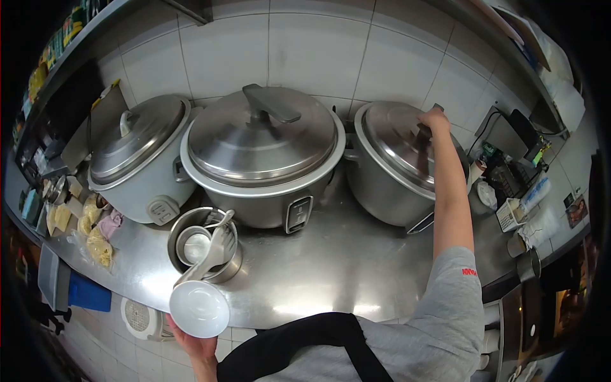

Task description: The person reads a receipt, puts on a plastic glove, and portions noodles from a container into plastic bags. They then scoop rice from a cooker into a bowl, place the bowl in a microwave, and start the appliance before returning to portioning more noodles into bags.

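My left hand (198, 346) grips a white bowl (199, 309) from below, at the counter's front edge; the bowl looks bare inside. Stretched out to the far right, my right hand (435, 121) is closed round the dark handle of a steel pot lid (398, 137). That lid lies on the right-hand rice cooker (382, 191). Just beyond the bowl stands a steel pot (223, 272) holding a small metal cup (193, 246), a pale rice paddle (219, 248) and another handled utensil.
A large rice cooker (254, 204) with its lid on stands mid-counter, another lidded rice cooker (137, 202) to its left. Bagged yellow food (98, 247) lies at the far left. A white calculator (509, 216) and baskets crowd the right end. A metal shelf (445, 9) hangs overhead.
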The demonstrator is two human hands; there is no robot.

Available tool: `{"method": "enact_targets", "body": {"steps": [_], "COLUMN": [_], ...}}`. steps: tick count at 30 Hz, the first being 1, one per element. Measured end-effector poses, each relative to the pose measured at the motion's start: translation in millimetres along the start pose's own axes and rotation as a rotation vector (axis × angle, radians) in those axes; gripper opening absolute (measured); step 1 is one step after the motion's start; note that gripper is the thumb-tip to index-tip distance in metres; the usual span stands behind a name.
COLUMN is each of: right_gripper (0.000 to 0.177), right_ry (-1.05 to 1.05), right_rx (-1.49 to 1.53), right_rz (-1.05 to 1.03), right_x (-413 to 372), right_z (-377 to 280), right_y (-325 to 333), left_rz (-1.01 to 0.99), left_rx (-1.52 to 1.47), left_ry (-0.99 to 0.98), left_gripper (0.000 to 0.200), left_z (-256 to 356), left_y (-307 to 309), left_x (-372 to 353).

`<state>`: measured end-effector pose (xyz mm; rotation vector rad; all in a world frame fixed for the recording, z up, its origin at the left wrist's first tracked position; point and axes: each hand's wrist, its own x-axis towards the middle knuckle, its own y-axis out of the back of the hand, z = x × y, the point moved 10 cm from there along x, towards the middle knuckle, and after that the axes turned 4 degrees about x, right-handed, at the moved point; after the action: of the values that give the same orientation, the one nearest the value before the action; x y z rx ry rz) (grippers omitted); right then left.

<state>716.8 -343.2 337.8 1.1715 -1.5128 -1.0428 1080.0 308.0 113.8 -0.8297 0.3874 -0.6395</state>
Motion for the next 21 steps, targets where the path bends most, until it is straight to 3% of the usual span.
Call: {"method": "enact_targets", "body": {"steps": [10, 12, 14, 16, 18, 21], "right_gripper": [0.055, 0.05, 0.044, 0.038, 0.028, 0.023], "right_ry": [0.124, 0.253, 0.201, 0.152, 0.103, 0.068], "right_rx": [0.142, 0.161, 0.288, 0.417, 0.622, 0.751], "right_rz": [0.128, 0.157, 0.107, 0.061, -0.058, -0.042], "right_x": [33, 48, 54, 54, 56, 53], "right_z": [25, 24, 38, 50, 57, 68], "right_y": [3, 15, 29, 45, 44, 52], "left_rz": [-0.031, -0.01, 0.005, 0.236, 0.236, 0.26], "left_rx": [-0.011, 0.006, 0.024, -0.037, -0.029, -0.023], "left_ry": [0.24, 0.248, 0.255, 0.226, 0.229, 0.251], "left_gripper": [0.063, 0.063, 0.063, 0.069, 0.069, 0.07], "left_z": [-95, -100, -106, -109, -111, -115], "left_y": [-41, -37, -38, -24, -27, -29], "left_x": [-13, -18, -19, -20, -18, -15]}}
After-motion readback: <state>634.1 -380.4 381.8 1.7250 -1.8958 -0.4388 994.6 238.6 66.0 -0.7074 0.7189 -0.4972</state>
